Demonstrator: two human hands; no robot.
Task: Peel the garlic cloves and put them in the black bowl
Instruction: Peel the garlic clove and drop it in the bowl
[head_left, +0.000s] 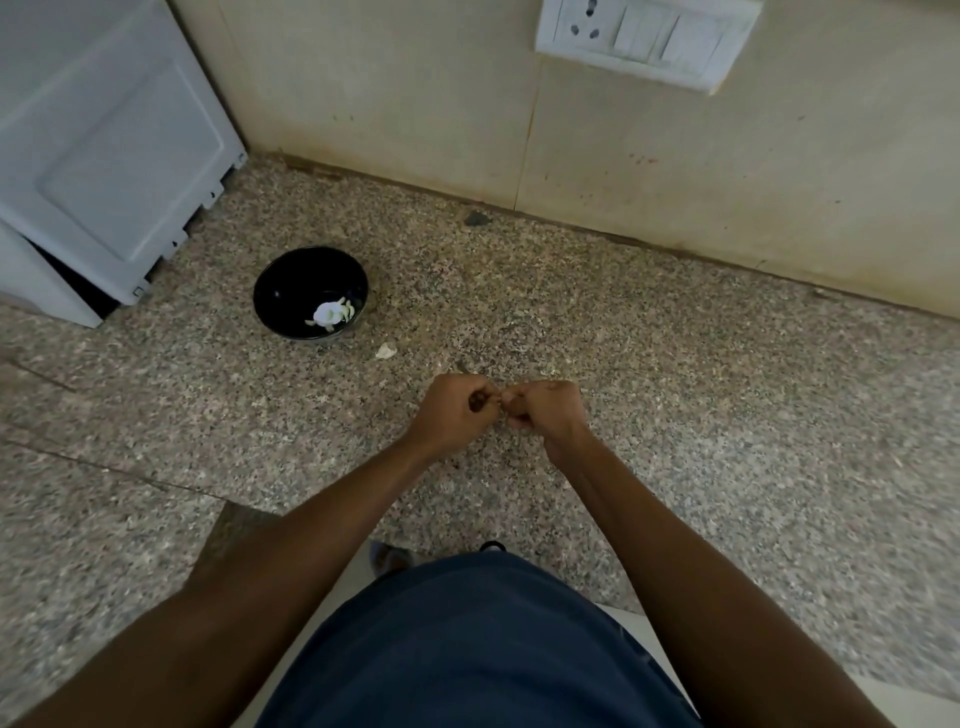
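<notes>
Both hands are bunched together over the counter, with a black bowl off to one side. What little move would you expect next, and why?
Probably more picking at the skin. The left hand and right hand meet fingertip to fingertip, curled around something too small to make out, likely a clove. The bowl already holds pale garlic, and a scrap of peel lies on the counter, so carrying it to the bowl should come later.

A speckled granite counter (675, 364) meets a beige wall (415, 104); white switchboard (644, 36) upper right; grey appliance (104, 156) left.
</notes>
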